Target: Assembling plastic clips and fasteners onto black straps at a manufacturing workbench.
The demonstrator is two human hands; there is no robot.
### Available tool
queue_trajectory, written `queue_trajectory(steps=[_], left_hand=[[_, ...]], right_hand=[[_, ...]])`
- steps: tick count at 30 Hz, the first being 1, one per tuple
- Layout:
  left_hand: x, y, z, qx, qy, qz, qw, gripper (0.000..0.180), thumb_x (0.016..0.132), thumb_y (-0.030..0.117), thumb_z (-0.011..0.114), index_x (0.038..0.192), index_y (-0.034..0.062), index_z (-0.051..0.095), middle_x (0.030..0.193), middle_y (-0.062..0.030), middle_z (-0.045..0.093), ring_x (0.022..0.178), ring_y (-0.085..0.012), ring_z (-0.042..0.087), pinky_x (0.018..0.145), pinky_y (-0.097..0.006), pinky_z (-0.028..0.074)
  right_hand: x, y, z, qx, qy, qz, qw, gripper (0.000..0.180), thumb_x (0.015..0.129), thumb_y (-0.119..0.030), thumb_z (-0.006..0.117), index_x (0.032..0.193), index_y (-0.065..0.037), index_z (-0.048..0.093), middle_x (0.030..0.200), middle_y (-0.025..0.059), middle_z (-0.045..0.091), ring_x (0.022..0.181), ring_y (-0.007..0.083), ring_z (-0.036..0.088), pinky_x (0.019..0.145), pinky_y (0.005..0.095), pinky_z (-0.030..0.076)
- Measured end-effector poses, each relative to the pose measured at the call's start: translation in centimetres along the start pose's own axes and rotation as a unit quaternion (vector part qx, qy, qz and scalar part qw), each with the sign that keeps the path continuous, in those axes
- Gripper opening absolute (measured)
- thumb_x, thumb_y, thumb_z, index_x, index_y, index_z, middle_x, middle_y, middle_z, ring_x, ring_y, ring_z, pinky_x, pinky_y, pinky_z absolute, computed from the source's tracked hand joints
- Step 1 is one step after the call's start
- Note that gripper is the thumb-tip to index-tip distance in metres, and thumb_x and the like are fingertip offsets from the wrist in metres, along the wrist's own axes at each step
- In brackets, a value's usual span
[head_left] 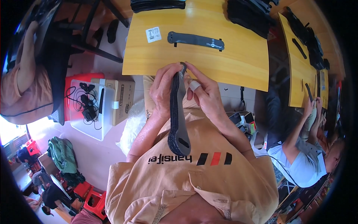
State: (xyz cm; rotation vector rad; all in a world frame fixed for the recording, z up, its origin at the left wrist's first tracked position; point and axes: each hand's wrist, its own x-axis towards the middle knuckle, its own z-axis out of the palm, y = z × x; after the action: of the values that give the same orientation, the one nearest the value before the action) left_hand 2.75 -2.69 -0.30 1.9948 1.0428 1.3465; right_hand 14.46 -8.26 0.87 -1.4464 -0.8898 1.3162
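Before my chest I hold a thick stack of dark grey straps point(178, 115), seen edge-on with many layers. Its rounded lower end has a slot and hangs toward my shirt. My left hand point(161, 89) is closed around the upper part of the stack. My right hand point(205, 91), with a pale band of tape point(194, 86) round one finger, has its fingertips closed on the stack's top end. Beyond my hands a single dark grey strap point(195, 40) lies flat on the yellow table point(149, 59). A white printed label point(153, 34) lies to its left.
Stacks of black straps point(248, 16) stand at the table's far side. To my left are a clear bin point(80, 125) with black cables, a cardboard box point(125, 99) and a red stool point(71, 82). A person point(298, 164) works at another yellow table on the right; another person point(30, 89) sits left.
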Motion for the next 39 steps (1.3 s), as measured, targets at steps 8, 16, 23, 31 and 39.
queue_trajectory(steps=[8,16,23,31,39], left_hand=[[-0.1,-1.9,0.3,-0.002,0.002,0.046,0.999,0.034,0.064,-0.005,0.064,0.097,0.0006,0.058,0.092,-0.0148,0.059,0.085,-0.0278,0.060,0.070,-0.031,0.049],[0.1,-2.5,0.2,0.023,0.013,0.044,0.999,0.032,0.066,-0.009,0.059,0.096,0.0011,0.058,0.093,-0.0144,0.059,0.085,-0.0274,0.060,0.070,-0.031,0.049],[0.3,-3.0,-0.4,0.041,-0.019,0.028,0.999,0.030,0.068,-0.010,0.057,0.096,0.0007,0.058,0.094,-0.0134,0.059,0.086,-0.0266,0.060,0.070,-0.031,0.049],[-0.2,-3.6,-0.8,-0.115,-0.012,-0.121,0.986,0.021,0.073,-0.005,0.064,0.093,0.0000,0.058,0.093,-0.0074,0.059,0.083,-0.0166,0.059,0.069,-0.025,0.049],[0.2,-4.0,-1.1,0.008,-0.013,-0.006,1.000,0.025,0.070,-0.008,0.063,0.093,0.0001,0.058,0.091,-0.0105,0.060,0.081,-0.0200,0.061,0.067,-0.026,0.048]], right_hand=[[1.2,1.5,0.2,0.335,-0.084,0.125,0.930,0.031,0.086,-0.002,0.046,0.117,-0.001,0.052,0.059,0.0041,0.052,0.042,0.0071,0.043,0.038,0.0209,0.032],[2.3,2.5,1.3,-0.226,0.098,-0.188,0.951,0.027,0.084,0.004,0.043,0.108,0.003,0.056,0.063,0.0044,0.058,0.050,0.0127,0.053,0.047,0.0241,0.043],[3.0,1.6,1.2,0.383,-0.095,0.151,0.906,0.018,0.090,-0.012,0.045,0.095,-0.004,0.059,0.057,0.0012,0.050,0.038,0.0039,0.034,0.034,0.0171,0.023],[3.9,2.9,0.4,-0.316,0.049,-0.240,0.917,0.028,0.081,0.005,0.042,0.104,0.001,0.057,0.065,0.0041,0.060,0.048,0.0099,0.052,0.048,0.0235,0.044],[3.4,2.0,1.2,0.108,-0.075,0.044,0.990,0.022,0.088,-0.011,0.049,0.106,-0.003,0.059,0.063,0.0021,0.055,0.041,0.0052,0.041,0.037,0.0188,0.031]])
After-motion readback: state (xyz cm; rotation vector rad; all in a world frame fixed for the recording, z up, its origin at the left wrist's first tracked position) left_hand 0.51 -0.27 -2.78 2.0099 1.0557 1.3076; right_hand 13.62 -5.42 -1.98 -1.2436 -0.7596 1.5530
